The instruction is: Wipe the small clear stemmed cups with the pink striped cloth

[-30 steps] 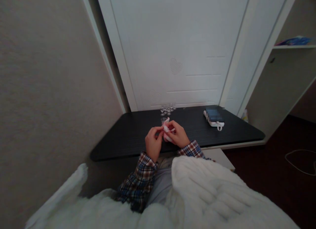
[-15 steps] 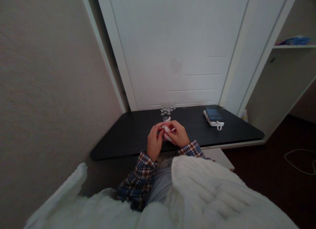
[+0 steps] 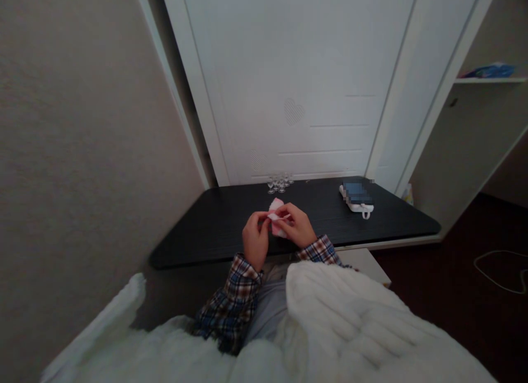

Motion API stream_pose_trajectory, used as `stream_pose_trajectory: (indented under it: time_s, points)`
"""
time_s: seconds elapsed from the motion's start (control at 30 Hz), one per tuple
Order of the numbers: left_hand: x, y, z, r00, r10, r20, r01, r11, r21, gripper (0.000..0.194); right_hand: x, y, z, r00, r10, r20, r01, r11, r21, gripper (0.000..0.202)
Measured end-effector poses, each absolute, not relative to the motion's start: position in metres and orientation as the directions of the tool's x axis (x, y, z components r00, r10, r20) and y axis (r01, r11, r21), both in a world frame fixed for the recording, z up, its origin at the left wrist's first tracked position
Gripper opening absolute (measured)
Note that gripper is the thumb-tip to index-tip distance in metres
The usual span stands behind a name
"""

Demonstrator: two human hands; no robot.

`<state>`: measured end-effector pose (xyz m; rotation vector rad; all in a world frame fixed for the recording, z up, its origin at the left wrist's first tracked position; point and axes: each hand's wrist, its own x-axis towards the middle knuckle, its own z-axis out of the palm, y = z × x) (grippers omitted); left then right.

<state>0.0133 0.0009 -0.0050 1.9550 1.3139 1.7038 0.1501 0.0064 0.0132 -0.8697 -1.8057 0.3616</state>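
Both hands meet over the near part of the black table, holding a small pink-and-white cloth. My left hand point(image 3: 255, 239) pinches the cloth's left edge between thumb and fingers. From the other side, my right hand point(image 3: 300, 228) grips the cloth point(image 3: 276, 204) with its fingers bent over the middle. A fold sticks up beyond the fingertips and another part hangs below them. Whether anything is wrapped inside the cloth is hidden. Beyond the hands, several small clear stemmed glasses point(image 3: 280, 183) stand grouped at the table's back edge.
The black table point(image 3: 206, 229) has rounded corners and backs onto a white panel point(image 3: 289, 69). To the right lies a white device with a dark, blurred screen point(image 3: 357, 195) and a loop strap. A white quilted cover point(image 3: 371, 317) lies in front of me, and a wall rises at left.
The cloth has opened out more, with a wider fold showing above the fingers. My left hand has shifted slightly left and down. A clear glass rim seen just beyond the cloth is out of sight now.
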Motion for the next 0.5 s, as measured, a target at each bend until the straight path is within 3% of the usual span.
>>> stream_pose_trajectory:
  time_s: [0.17, 0.3, 0.4, 0.5]
  points:
    - [0.0124, 0.0004, -0.0063, -0.101, 0.731, 0.675, 0.475, -0.56, 0.678, 0.012, 0.1519, 0.0088, 0.014, -0.179, 0.738, 0.651, 0.364, 0.665, -0.653, 0.028]
    - [0.0128, -0.0004, -0.0071, -0.096, 0.734, 0.672, 0.47, -0.561, 0.681, 0.012, 0.1512, 0.0125, 0.011, -0.186, 0.768, 0.612, 0.36, 0.633, -0.685, 0.017]
    - [0.0131, -0.0003, -0.0078, -0.106, 0.74, 0.664, 0.439, -0.564, 0.699, 0.013, 0.1495, 0.0125, 0.0105, -0.229, 0.736, 0.637, 0.364, 0.672, -0.645, 0.015]
    - [0.0137, 0.0002, -0.0084, -0.111, 0.75, 0.652, 0.396, -0.568, 0.721, 0.014, 0.1484, 0.0119, 0.0102, -0.225, 0.725, 0.651, 0.47, 0.666, -0.579, 0.016]
